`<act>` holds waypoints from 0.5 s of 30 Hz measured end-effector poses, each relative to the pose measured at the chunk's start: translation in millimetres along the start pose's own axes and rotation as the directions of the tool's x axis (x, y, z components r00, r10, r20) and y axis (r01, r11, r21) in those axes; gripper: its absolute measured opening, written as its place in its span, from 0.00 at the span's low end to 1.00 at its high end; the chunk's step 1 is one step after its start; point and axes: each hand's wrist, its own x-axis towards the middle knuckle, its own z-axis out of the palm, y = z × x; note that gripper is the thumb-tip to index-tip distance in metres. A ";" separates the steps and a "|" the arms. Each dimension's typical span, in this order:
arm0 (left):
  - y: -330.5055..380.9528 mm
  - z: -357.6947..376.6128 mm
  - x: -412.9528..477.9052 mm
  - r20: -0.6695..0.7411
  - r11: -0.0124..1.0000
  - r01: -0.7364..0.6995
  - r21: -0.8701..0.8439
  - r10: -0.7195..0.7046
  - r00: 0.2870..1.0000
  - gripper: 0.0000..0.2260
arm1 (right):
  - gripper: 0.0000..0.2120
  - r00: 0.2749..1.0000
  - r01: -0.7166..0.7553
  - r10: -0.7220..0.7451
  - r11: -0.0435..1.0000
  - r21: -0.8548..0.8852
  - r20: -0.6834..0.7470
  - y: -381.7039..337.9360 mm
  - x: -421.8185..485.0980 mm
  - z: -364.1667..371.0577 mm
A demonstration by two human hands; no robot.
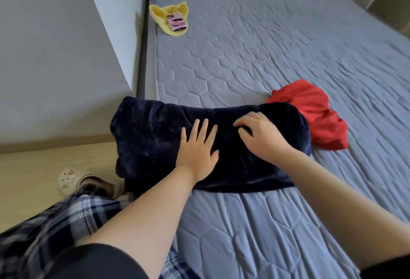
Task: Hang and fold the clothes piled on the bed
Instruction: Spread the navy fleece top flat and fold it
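Down on the floor (33,163) by the bed's left edge, a pale slipper (71,177) is half covered by a plaid trouser leg (66,218). The folded dark navy garment (150,136) lies across the bed (288,41) near its front left corner. Its long axis runs left to right, and its left end hangs over the edge, so the fabric below that is out of sight. Its plush surface is so dark that no seams or collar can be made out. Far back by the left edge sits a small yellow item (170,18) with a pink tag. The left hand (198,150) rests flat on the garment's middle, fingers straight and spread. The right hand (261,136) is beside it with fingers curled into the pile, and I cannot tell whether they pinch a fold. A crumpled red garment (315,112) lies partly hidden behind the navy one's right end.
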 end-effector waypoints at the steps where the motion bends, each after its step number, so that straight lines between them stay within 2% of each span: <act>1: -0.3 3.4 0.4 -0.002 1.000 -0.001 0.000 0.001 1.000 0.31 | 0.15 0.996 -0.015 0.003 0.990 -0.142 -0.089 3.1 9.0 4.2; 3: -5.4 7.8 1.7 0.014 0.999 0.016 -0.039 -0.015 1.000 0.31 | 0.21 0.989 -0.123 0.147 0.909 -0.399 0.032 20.5 17.9 18.1; 4: -9.2 8.9 2.3 0.032 0.997 0.035 -0.065 -0.033 0.999 0.30 | 0.24 0.954 -0.214 0.283 0.870 -0.444 0.095 34.9 16.5 26.2; 6: -14.1 8.6 4.2 0.046 0.992 0.073 -0.100 -0.069 0.997 0.30 | 0.26 0.854 -0.462 0.515 0.813 -0.354 0.068 62.9 8.5 36.5; 7: -15.1 7.6 6.2 0.033 0.989 0.099 -0.107 -0.096 0.995 0.30 | 0.27 0.816 -0.551 0.578 0.784 -0.285 0.014 74.1 6.1 40.0; 10: -23.2 2.9 14.5 -0.023 0.969 0.224 -0.106 -0.228 0.973 0.29 | 0.28 0.736 -0.672 0.672 0.709 -0.212 -0.086 84.8 7.0 46.9; 15: -62.4 -1.9 17.5 0.037 0.862 0.490 -0.130 -0.490 0.871 0.27 | 0.28 0.644 -0.743 0.764 0.612 -0.270 -0.039 75.3 11.7 40.3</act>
